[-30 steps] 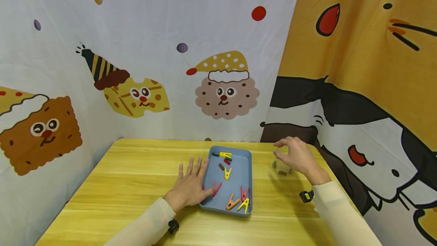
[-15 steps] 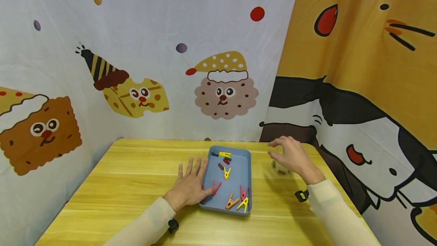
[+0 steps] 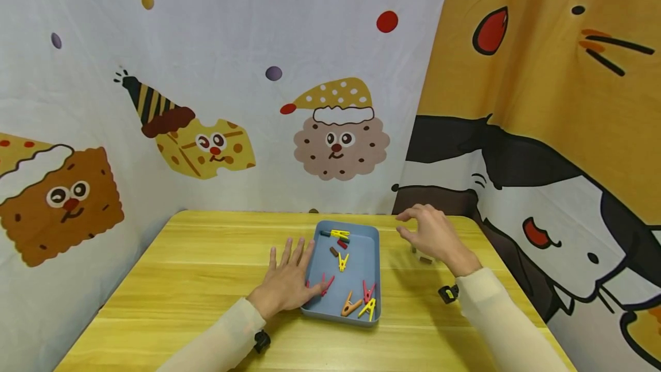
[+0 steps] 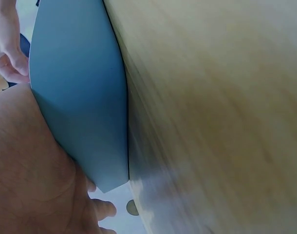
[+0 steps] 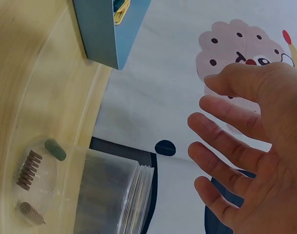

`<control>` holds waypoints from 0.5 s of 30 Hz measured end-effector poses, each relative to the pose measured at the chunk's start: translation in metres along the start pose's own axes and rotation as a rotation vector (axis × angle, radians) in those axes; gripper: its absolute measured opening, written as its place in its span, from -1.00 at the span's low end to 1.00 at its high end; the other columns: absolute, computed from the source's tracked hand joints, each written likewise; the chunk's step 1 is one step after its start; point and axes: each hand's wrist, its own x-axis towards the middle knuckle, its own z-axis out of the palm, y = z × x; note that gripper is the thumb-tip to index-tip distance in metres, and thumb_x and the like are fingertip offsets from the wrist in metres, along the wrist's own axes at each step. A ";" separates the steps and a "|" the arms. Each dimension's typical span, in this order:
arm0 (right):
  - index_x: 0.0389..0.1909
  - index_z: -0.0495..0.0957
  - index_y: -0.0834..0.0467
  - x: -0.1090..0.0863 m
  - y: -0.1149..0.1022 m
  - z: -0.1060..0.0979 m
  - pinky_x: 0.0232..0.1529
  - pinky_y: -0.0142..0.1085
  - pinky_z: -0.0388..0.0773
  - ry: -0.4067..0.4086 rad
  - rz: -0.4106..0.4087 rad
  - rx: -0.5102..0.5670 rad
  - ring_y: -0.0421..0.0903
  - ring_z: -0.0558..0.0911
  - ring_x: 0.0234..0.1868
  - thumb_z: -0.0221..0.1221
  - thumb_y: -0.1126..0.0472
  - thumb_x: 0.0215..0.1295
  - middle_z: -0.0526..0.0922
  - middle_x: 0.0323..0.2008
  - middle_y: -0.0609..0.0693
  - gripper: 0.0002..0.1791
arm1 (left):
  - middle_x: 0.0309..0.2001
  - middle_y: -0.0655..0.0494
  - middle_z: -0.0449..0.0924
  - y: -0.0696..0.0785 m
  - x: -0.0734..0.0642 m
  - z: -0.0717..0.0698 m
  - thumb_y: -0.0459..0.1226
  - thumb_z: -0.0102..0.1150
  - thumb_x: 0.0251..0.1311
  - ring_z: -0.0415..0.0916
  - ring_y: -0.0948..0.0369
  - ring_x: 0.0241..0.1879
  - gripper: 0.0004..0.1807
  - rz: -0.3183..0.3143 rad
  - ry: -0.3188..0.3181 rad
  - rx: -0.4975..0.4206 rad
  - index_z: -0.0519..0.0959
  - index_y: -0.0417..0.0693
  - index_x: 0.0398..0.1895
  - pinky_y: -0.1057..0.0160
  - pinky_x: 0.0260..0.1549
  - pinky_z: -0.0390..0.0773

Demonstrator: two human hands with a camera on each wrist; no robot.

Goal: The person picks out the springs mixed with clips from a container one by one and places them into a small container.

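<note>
As it lies lengthwise on the wood-grain bench [image 3: 217,280], the blue-grey tray [image 3: 363,263] holds small clothespins along with some short dark pieces. A yellow clothespin [image 3: 339,234] lies at the far end, between two dark green pieces; near it are a dark red piece [image 3: 342,244] and a brown piece [image 3: 333,252], the latter just beside another yellow clothespin [image 3: 343,262]. Those short pieces are small in the head view, but they look like ribbed clips. In the near right corner, a pink clothespin [image 3: 368,291], an orange clothespin [image 3: 351,305] and a third yellow one sit close together.

The left hand [image 3: 285,284] rests on the tray's left edge, its grip spread with straight fingers, the thumb over the rim beside another pink clothespin [image 3: 328,285].

To the tray's right, a clear jar [image 5: 112,187] stands upright, with ribbed pieces [image 5: 29,169] at its bottom. The right hand [image 3: 431,237] hovers near it, partly covering it in the head view, its grip apart and fingers slightly bent. Beyond the bench hangs a cartoon-printed curtain [image 3: 217,33].
</note>
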 end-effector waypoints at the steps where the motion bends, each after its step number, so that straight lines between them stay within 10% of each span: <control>1: 0.09 0.93 0.10 0.000 0.000 0.001 0.12 0.25 0.75 0.000 0.000 0.000 0.19 0.78 0.07 0.53 0.12 0.51 0.90 0.03 0.08 -0.75 | 0.96 -0.15 -0.07 0.000 0.000 0.000 0.47 0.20 0.55 -0.23 -0.29 0.96 0.24 -0.001 0.000 -0.005 -0.02 0.04 0.99 -0.61 0.81 -0.24; 15: 0.08 0.94 -0.01 0.004 -0.012 0.008 -0.10 0.05 0.83 -0.019 -0.004 0.025 0.12 0.81 0.05 0.57 0.09 0.49 0.91 0.05 -0.01 -0.78 | 0.96 -0.17 -0.08 0.000 0.002 0.000 0.45 0.20 0.57 -0.23 -0.29 0.96 0.22 -0.003 0.000 -0.009 -0.01 0.03 0.99 -0.62 0.81 -0.24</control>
